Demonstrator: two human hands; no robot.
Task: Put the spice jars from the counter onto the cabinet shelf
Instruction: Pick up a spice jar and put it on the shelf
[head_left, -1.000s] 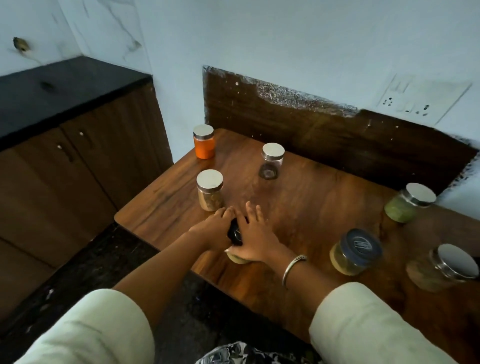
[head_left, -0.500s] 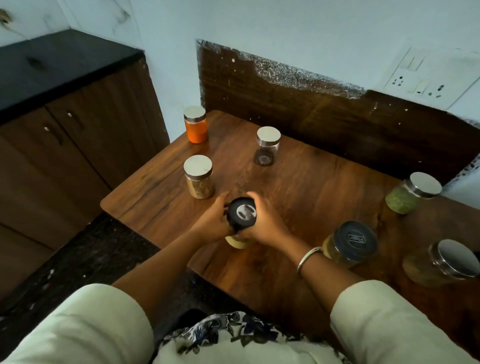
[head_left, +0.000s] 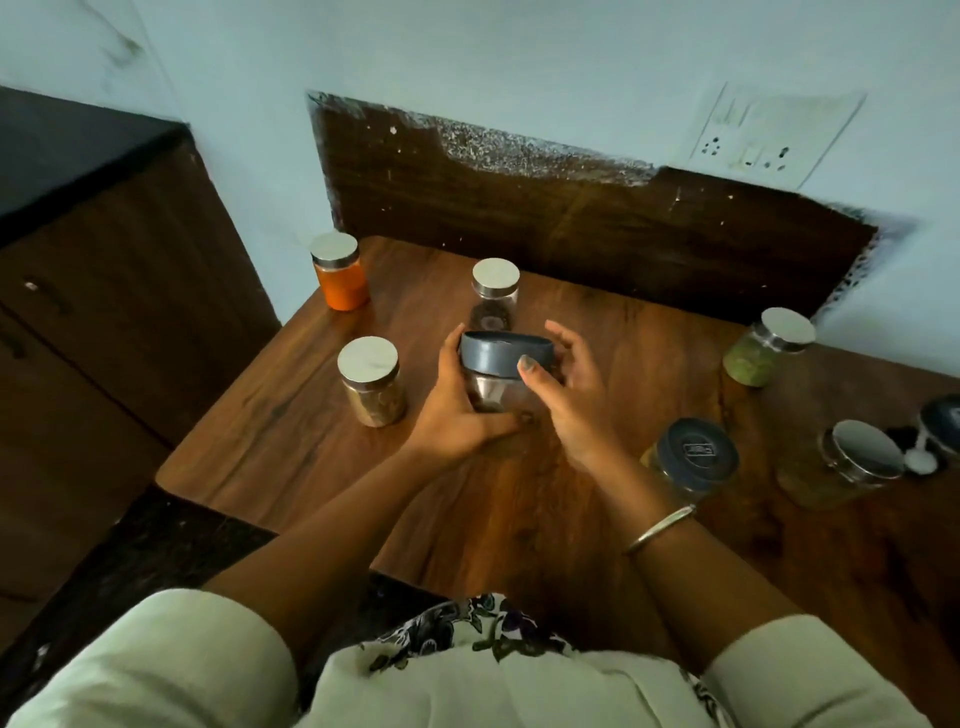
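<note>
Grey-lid jar (head_left: 500, 364) btwn L hand (head_left: 457, 410), R hand (head_left: 576, 395)

A dark-lidded jar (head_left: 945, 422) is cut off by the right edge; the left hand (head_left: 457, 410) hides the base of the grey-lidded clear jar (head_left: 498, 354); the lid emblem on the yellow-filled glass jar (head_left: 693, 456) is unreadable.

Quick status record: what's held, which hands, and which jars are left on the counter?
held: grey-lidded jar, upright
left hand: grips its glass body
right hand: thumb on lid, fingers curled behind
on counter: orange jar, dark-spice jar, brown-spice jar, green-spice jar, second grey-lidded jar, steel-lidded jar, cut-off jar at right edge
cabinet shelf: not in view
</note>
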